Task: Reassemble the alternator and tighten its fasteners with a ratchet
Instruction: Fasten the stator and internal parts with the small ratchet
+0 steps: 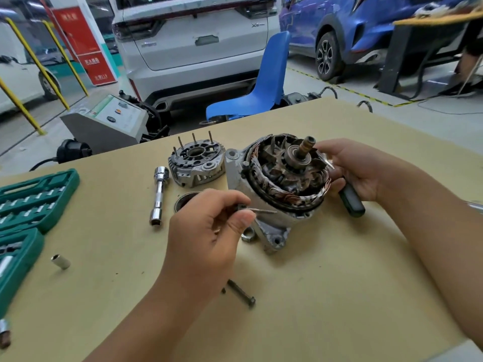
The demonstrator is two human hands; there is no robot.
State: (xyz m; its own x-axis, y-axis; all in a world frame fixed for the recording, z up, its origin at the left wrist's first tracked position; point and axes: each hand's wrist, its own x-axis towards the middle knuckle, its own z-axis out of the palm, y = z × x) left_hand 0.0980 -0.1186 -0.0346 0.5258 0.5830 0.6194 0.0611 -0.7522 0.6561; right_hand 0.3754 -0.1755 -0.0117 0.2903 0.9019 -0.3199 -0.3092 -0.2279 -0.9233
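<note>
Clearly mid-reassembly: alternator (277,189) open-side up at table (339,283) centre, cover (197,163) beside. Left hand (209,231) pinches bolt (261,211), ready to insert. Right hand (363,168) grips tool (351,201), steadying stator.

matt metal alternator (277,184), glossy chrome socket extension (159,194)

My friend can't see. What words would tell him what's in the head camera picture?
An open alternator body, copper windings showing, stands on a tan table between two hands. The left hand pinches a thin bolt; the right hand holds a dark-handled tool. Behind lies the end cover; a green socket case sits left.
</note>
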